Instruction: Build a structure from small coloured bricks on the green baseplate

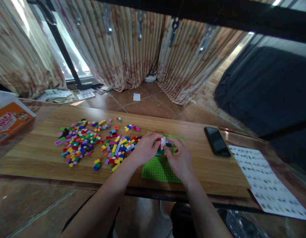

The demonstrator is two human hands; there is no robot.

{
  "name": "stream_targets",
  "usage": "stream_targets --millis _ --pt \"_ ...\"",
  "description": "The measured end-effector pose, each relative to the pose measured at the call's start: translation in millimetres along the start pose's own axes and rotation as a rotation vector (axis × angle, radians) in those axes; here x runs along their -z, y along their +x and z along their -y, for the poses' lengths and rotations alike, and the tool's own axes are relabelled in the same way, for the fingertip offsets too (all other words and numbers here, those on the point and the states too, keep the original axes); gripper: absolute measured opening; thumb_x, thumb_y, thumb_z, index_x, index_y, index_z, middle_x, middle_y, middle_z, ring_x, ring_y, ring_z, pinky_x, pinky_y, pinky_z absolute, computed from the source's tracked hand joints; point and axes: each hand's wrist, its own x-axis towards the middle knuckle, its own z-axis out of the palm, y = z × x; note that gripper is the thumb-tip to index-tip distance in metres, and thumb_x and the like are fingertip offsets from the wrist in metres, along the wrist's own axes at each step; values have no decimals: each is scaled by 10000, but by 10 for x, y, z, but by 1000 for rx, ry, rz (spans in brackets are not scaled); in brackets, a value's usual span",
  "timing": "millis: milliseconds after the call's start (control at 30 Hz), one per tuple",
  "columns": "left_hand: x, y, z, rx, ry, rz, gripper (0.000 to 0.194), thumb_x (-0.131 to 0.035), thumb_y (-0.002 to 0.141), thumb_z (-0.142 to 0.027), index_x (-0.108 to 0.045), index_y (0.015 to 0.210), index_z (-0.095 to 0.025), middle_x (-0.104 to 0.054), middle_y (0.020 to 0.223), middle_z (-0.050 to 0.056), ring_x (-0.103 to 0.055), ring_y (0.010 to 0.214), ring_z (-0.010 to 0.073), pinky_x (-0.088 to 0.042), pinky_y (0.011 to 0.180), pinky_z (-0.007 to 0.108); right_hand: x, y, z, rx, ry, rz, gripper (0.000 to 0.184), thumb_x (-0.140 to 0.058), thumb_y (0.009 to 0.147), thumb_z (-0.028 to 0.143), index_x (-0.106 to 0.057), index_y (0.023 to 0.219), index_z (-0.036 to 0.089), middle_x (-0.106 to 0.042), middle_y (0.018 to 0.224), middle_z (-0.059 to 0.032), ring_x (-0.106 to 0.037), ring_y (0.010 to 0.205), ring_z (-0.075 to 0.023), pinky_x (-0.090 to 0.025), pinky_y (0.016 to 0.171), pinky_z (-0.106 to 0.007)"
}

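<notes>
A white toy brick (163, 142) is pinched between my two hands, above colored bricks on a green studded baseplate (160, 170). From the left side, the curled fingers of my left hand (148, 147) grip it. My right hand (179, 157) closes in from the other side, thumb and forefinger at the brick. Red and green bricks (160, 152) show beneath the fingers, partly hidden by both hands. Left of the baseplate lies a pile of loose colored bricks (118, 148).
A larger brick pile (81, 140) spreads over the left of the wooden board (39, 155). A black phone (217, 141) lies at the right, beside a printed sheet (269, 181). At the far left stands an orange and white container (11, 120). Curtains (133, 56) hang behind.
</notes>
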Motion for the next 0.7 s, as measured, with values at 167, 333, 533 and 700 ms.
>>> stream_targets --millis 167,333,533,700 --pt "15 -12 -34 5 5 0 284 -469 877 -120 -681 1055 -185 -708 1073 75 -632 1040 209 -477 977 366 17 79 -100 207 19 153 517 -516 814 125 -545 1323 209 -573 1354 -111 -489 1270 -263 -379 1081 -518" --pt "22 -23 -39 20 0 3 266 -476 873 -120 -680 1030 -190 -715 1067 69 -642 1023 206 -488 953 355 16 122 -148 195 62 205 465 -501 835 125 -578 1282 227 -637 1265 -91 -539 1207 -251 -404 1061 -510" --pt "16 -23 -27 35 -3 -2 285 -479 878 -133 -679 1073 -189 -714 1077 70 -640 1044 209 -482 977 361 67 96 -160 135 133 195 419 -560 848 188 -605 1260 250 -657 1249 -79 -569 1190 -247 -410 1058 -507" --pt "17 -21 -26 48 6 -7 301 -472 877 -129 -675 1093 -178 -713 1082 81 -641 1042 214 -484 971 362 51 95 -226 11 245 230 441 -621 818 213 -617 1257 257 -656 1274 -70 -590 1195 -238 -412 1073 -491"
